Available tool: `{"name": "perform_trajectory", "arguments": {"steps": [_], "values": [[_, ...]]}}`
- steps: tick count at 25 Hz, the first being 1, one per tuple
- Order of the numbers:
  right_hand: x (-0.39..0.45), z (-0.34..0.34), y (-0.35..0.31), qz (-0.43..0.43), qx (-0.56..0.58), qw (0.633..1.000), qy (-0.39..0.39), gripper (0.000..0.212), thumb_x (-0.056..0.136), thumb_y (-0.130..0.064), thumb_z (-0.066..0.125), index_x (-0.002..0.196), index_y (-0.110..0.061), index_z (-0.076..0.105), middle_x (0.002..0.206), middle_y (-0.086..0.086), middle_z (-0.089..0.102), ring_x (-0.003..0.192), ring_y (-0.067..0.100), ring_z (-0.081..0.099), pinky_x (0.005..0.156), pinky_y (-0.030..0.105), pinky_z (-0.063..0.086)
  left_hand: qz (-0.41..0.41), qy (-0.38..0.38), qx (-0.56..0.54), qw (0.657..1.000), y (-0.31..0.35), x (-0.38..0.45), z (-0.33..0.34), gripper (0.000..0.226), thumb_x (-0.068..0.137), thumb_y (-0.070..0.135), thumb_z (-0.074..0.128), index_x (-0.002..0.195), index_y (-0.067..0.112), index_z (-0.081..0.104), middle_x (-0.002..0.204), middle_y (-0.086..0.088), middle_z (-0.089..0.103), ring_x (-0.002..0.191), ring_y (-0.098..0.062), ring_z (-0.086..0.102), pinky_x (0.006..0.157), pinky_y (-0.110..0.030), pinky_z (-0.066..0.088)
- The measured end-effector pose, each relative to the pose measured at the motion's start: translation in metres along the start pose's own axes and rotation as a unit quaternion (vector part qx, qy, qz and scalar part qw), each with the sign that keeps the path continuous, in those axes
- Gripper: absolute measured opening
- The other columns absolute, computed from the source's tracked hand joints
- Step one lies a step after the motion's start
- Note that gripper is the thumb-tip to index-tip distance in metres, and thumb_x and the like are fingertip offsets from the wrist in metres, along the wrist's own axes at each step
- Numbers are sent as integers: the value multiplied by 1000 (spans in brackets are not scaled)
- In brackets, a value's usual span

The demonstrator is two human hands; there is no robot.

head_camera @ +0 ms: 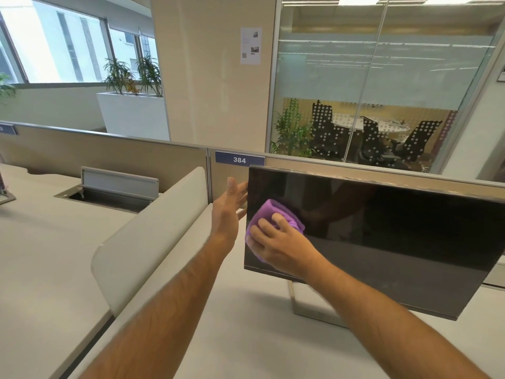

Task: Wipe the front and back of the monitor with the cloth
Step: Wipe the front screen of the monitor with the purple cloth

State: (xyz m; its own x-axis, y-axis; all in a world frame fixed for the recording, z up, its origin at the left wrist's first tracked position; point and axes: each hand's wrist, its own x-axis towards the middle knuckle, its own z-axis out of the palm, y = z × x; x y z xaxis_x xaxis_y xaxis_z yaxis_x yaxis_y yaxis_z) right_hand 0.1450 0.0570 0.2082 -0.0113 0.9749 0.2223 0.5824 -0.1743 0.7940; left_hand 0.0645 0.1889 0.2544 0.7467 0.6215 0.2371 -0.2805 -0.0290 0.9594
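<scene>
A black monitor point(396, 236) stands on a silver stand point(300, 307) on the pale desk point(246, 337), its dark screen facing me. My right hand point(284, 247) grips a folded purple cloth point(276, 212) and presses it against the lower left part of the screen. My left hand point(228, 212) is at the monitor's left edge, thumb up and fingers straight. Its fingertips reach behind that edge and are hidden there. The back of the monitor is out of sight.
A rounded white divider point(153, 242) rises from the desk just left of my left arm. A beige partition point(109, 157) with a "384" label point(239, 160) runs behind the monitor. An open cable hatch point(114, 187) sits in the neighbouring desk at left.
</scene>
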Motion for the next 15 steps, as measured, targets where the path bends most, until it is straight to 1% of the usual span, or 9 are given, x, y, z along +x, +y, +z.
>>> {"name": "perform_trajectory", "arguments": {"steps": [2,3,6,7,8,10,12,13,15], "values": [[3,-4,9,54,38,998,15,57,76,-31,79,128,-16,59,128,10,61,112,34,57,95,48,50,-4,-3,-5,1000,1,1,-1,65,81,71,28,123,33,60,135,4,60,123,-23,58,103,-42,46],[3,-3,8,46,39,998,15,57,77,-32,78,128,-17,59,128,9,61,112,33,57,95,48,50,-6,-5,-6,1000,1,1,-2,66,80,71,28,123,32,60,135,3,60,123,-23,58,104,-43,46],[-5,3,-15,-93,1,994,-49,57,75,-35,82,125,-19,60,128,8,61,113,33,56,94,45,49,-9,-10,-5,1000,2,1,-3,70,80,72,27,125,30,60,135,3,61,124,-22,58,106,-45,45],[-7,3,-19,-112,-16,992,-57,57,74,-35,83,124,-19,60,127,7,61,112,33,56,93,45,49,-8,-12,-6,1000,1,1,-3,70,80,72,27,125,30,60,134,3,61,124,-21,58,106,-45,44],[-6,3,-16,-99,-16,994,-43,57,74,-34,83,124,-19,60,127,8,61,112,33,56,93,45,49,-7,-16,-6,1000,0,1,-4,72,80,72,27,126,29,61,134,3,61,123,-21,58,106,-45,45],[-1,2,-2,-10,28,1000,0,57,75,-30,80,126,-16,59,126,10,61,111,34,56,94,47,49,-12,-21,-7,1000,-2,2,-5,74,80,72,28,129,28,60,136,3,61,123,-21,58,106,-45,45],[-2,1,4,56,62,997,9,57,76,-30,78,128,-15,58,127,11,61,111,35,56,94,49,49,-15,-24,-6,1000,-3,2,-6,73,80,72,28,130,28,59,136,4,60,123,-22,58,105,-44,46],[-4,3,0,37,52,998,-1,57,77,-30,78,128,-15,58,127,12,60,112,36,55,94,49,49,-16,-24,-6,1000,-4,1,-7,72,81,72,28,130,29,60,136,4,60,123,-21,59,105,-44,45],[-18,14,-22,-72,10,996,-45,59,76,-31,81,127,-15,58,128,12,59,113,37,54,94,49,49,-17,-17,-6,1000,-7,0,-6,71,82,72,27,128,29,61,135,5,61,123,-20,59,106,-47,44]]}}
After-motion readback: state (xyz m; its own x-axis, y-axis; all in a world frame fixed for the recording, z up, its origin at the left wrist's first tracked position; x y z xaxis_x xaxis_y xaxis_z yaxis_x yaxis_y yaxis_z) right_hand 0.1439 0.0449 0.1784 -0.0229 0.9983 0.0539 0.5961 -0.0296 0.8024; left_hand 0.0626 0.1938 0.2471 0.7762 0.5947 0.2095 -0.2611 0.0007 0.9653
